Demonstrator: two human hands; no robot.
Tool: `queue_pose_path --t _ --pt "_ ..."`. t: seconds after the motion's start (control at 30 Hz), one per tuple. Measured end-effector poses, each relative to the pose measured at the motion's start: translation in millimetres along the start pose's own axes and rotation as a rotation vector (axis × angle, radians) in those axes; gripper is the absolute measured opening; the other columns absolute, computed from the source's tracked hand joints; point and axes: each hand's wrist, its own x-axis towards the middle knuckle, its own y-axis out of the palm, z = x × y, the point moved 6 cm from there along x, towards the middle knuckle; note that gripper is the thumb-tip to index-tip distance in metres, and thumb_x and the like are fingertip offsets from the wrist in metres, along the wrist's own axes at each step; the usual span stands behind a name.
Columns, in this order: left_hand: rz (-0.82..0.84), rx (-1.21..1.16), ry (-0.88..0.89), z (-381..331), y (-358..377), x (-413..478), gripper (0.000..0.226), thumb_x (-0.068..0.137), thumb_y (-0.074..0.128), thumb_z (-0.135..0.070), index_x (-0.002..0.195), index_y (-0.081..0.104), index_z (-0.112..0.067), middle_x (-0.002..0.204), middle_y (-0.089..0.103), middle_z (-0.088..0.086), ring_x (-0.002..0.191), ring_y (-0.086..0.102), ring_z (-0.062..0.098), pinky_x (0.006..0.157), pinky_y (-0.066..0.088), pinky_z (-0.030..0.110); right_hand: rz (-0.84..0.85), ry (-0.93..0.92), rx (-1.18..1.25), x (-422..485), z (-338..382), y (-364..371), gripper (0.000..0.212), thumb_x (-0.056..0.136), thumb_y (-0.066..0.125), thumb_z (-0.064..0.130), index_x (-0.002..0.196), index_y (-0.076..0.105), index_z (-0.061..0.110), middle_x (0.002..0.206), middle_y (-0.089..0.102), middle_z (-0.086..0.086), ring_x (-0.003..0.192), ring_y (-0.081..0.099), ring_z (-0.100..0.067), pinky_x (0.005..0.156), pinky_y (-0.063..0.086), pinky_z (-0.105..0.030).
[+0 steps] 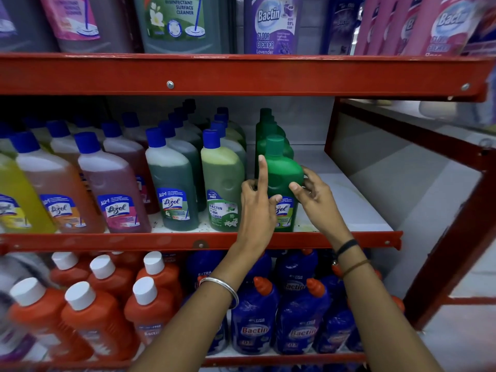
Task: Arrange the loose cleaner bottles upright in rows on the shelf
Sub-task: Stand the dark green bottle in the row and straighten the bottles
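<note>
Green bottle (pixel 281 181) stands upright at the front edge of the middle shelf (pixel 335 238), its long axis vertical and its green cap pointing up. Its label faces out toward the front. It is the front one in a row of green bottles (pixel 265 124) that goes back toward the rear of the shelf. To the right of this row the white shelf surface is bare up to the right edge.

Left hand (pixel 257 202) touches the left side of the bottle. Its index finger is stretched straight up along the bottle's shoulder, the thumb presses on the label, and the other fingers are curled in. Right hand (pixel 314 194) is half open and holds the right side of the bottle, with the thumb on the front and the fingers around the side.

Just beside the bottle on the left stands a Bactin bottle (pixel 222 183) with light green liquid and a blue cap.
</note>
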Motion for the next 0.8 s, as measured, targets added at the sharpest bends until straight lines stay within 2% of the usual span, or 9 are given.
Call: queue_pose_path --t 0.13,0.23,0.33,0.37,0.43,0.53,0.6,0.7,0.8 --pt "0.048 -0.028 -0.022 -0.5 -1.4 -5.4 0.078 0.095 0.046 -0.018 0.139 -0.014 -0.039 0.118 0.037 0.008 0.087 0.048 0.015 0.077 0.04 0.021 -0.035 0.003 -0.017 -2.8 0.8 1.3 0.04 0.094 0.05 0.015 0.134 0.046 0.012 0.118 0.062 0.002 0.104 0.061 0.005 0.088 0.051 -0.015" --pt "-0.018 0.004 0.025 2.8 -19.6 -14.2 0.062 0.093 0.046 -0.012 0.146 0.015 -0.025 0.121 0.038 0.007 0.096 0.04 0.002 0.083 0.033 0.009 -0.103 0.051 0.009 -9.5 -0.1 8.5 0.041 0.094 0.051 0.022 0.133 0.046 0.012 0.119 0.061 0.004 0.107 0.06 0.002 0.087 0.051 -0.014" --pt "-0.21 0.037 0.012 20.8 -49.6 -22.7 0.047 0.093 0.044 -0.01 0.139 0.032 -0.018 0.131 0.036 0.009 0.118 0.037 0.008 0.1 0.028 0.011 -0.461 -0.066 -0.147 -37.8 16.5 5.0 0.043 0.093 0.052 0.029 0.132 0.046 0.01 0.129 0.053 -0.003 0.118 0.051 -0.008 0.1 0.041 -0.022" --pt "-0.246 0.023 -0.026 30.8 -58.7 -24.9 0.048 0.093 0.042 -0.008 0.139 0.03 -0.017 0.135 0.033 0.01 0.124 0.035 0.012 0.105 0.027 0.015 -0.543 -0.16 -0.187 -50.8 28.5 11.7 0.039 0.093 0.049 0.026 0.128 0.049 0.009 0.126 0.052 -0.003 0.118 0.05 -0.012 0.101 0.041 -0.024" --pt "-0.227 -0.033 -0.125 50.2 -68.0 -27.7 0.053 0.093 0.039 -0.003 0.142 0.023 -0.014 0.142 0.026 0.011 0.13 0.027 0.011 0.11 0.024 0.022 -0.465 -0.277 -0.214 -67.1 42.5 43.9 0.034 0.094 0.043 0.019 0.125 0.052 0.007 0.123 0.053 -0.002 0.116 0.051 -0.013 0.101 0.042 -0.025" --pt "-0.046 -0.088 -0.234 73.8 -65.8 -28.8 0.068 0.089 0.036 0.007 0.146 0.004 -0.013 0.149 0.016 0.017 0.135 0.019 0.012 0.112 0.018 0.025 -0.097 -0.132 -0.261 -66.2 27.3 109.0 0.043 0.096 0.038 0.012 0.138 0.038 0.009 0.141 0.045 -0.007 0.131 0.042 -0.013 0.112 0.034 -0.029" --pt "0.13 -0.075 -0.269 88.1 -59.5 -27.3 0.086 0.083 0.039 0.011 0.145 -0.013 -0.018 0.151 0.012 0.02 0.139 0.019 0.022 0.11 0.017 0.024 0.017 0.017 -0.326 -55.3 6.1 135.2 0.056 0.093 0.037 0.005 0.146 0.018 0.005 0.152 0.027 -0.013 0.141 0.027 -0.02 0.118 0.021 -0.029" --pt "0.315 -0.069 -0.243 97.6 -53.9 -27.5 0.106 0.08 0.046 0.007 0.13 -0.034 -0.042 0.152 0.015 0.02 0.137 0.028 0.029 0.109 0.024 0.029 0.005 0.158 -0.295 -38.4 -6.6 142.3 0.069 0.082 0.036 -0.007 0.147 0.015 0.003 0.149 0.032 -0.016 0.139 0.031 -0.026 0.113 0.023 -0.024" --pt "0.365 -0.048 -0.273 95.6 -59.3 -29.8 0.107 0.076 0.041 0.011 0.128 -0.034 -0.043 0.144 0.025 0.023 0.127 0.039 0.034 0.102 0.03 0.03 -0.041 0.171 -0.306 -29.9 -3.2 138.3 0.068 0.079 0.036 -0.012 0.144 0.026 0.005 0.139 0.046 -0.016 0.127 0.044 -0.028 0.1 0.029 -0.017"
